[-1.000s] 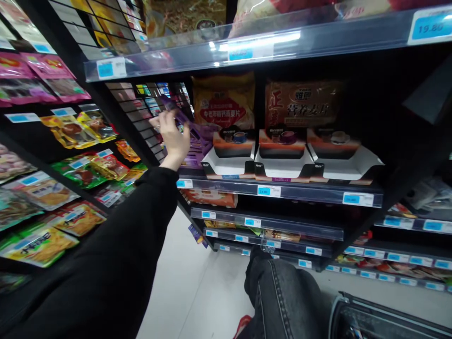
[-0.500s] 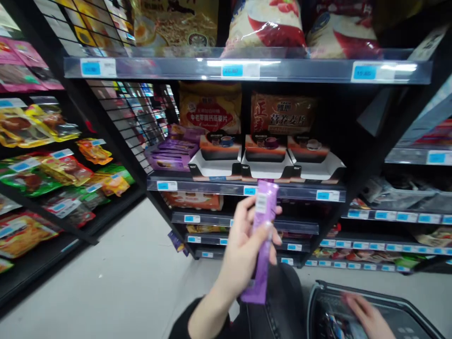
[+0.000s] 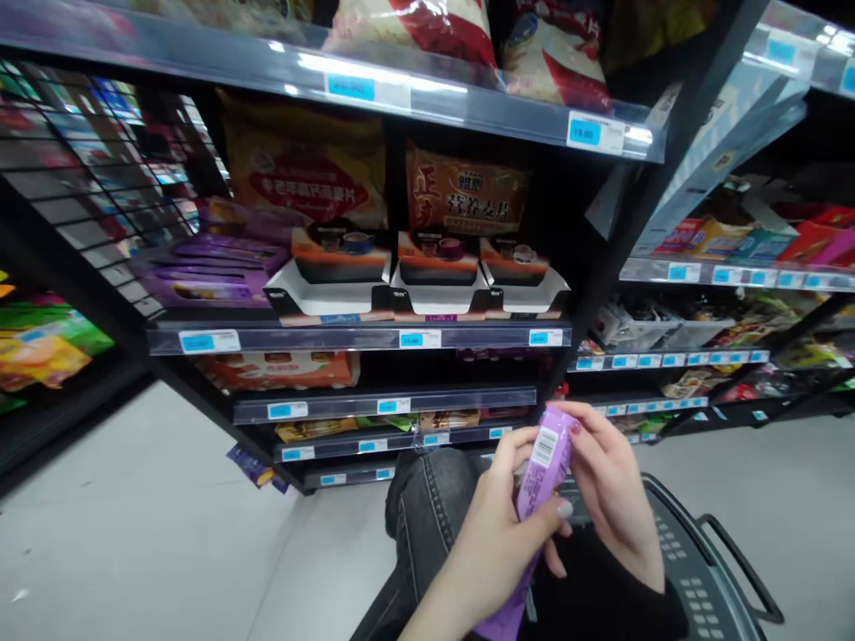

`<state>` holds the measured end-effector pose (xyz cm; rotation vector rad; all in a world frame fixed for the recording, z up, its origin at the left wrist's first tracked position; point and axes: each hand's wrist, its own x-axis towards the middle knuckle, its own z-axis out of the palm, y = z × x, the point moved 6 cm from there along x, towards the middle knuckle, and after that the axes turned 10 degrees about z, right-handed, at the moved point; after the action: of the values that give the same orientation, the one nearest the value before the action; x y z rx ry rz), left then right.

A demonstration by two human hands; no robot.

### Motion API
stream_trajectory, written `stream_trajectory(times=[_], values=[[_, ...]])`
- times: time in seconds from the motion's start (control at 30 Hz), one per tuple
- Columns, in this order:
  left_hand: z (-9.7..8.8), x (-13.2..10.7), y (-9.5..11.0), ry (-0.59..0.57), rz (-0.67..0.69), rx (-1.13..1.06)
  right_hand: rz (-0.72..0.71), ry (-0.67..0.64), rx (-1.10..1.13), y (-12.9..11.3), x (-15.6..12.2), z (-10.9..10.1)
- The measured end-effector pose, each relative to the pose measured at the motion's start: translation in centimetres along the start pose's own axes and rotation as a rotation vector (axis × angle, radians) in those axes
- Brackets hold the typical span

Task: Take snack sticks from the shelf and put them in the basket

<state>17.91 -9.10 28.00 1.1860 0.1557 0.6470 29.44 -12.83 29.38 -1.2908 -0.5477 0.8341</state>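
A long, narrow purple packet (image 3: 542,476) with a white barcode label at its upper end is held upright in front of my lap. My left hand (image 3: 498,521) wraps round its middle, thumb across the front. At the packet's top end my right hand (image 3: 611,481) pinches the corner between thumb and fingers. The packet's lower end runs down past my left wrist. Under my right forearm stands a dark shopping basket (image 3: 708,570), its inside mostly hidden by my sleeve.
Ahead is a shelf rack with three open display boxes (image 3: 437,280), a pile of purple packs (image 3: 217,267) and oatmeal bags (image 3: 468,191). Purple packs (image 3: 254,467) hang low by the rack's left post. More shelves of goods (image 3: 681,271) run along the right.
My right hand has come up from the basket to the packet's top end. The packet, in my left hand, has moved lower and rightward in view. The view has turned to the right.
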Motion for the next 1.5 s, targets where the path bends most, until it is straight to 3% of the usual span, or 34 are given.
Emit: stream_trajectory(times=[0.2, 0.43, 0.83, 1.07, 1.2, 1.37, 1.5], values=[[0.3, -0.3, -1.6, -0.059, -0.057, -0.007, 0.063, 0.034, -0.004, 1.7, -1.9, -1.5], [0.8, -0.1, -1.9, -0.086, 0.008, 0.102, 0.041, 0.094, -0.022, 2.1, -2.6, -3.0], [0.0, 0.2, -2.1, -0.081, -0.013, 0.261, -0.088, 0.297, -0.263, 1.2, -2.2, -2.7], [-0.4, 0.2, -2.2, -0.107, 0.078, 0.634, -0.181, 0.368, -0.3, 1.2, -2.0, -2.8], [-0.5, 0.3, -2.2, -0.122, 0.133, 0.86, -0.191, 0.343, -0.305, 1.1, -1.9, -2.8], [-1.0, 0.5, -1.8, -0.015, 0.276, 1.158, -0.204, 0.214, -0.398, 0.8, -2.1, -2.1], [-1.4, 0.5, -1.3, 0.078, 0.445, 1.359, -0.243, 0.202, -0.536, 0.3, -2.5, -1.3]])
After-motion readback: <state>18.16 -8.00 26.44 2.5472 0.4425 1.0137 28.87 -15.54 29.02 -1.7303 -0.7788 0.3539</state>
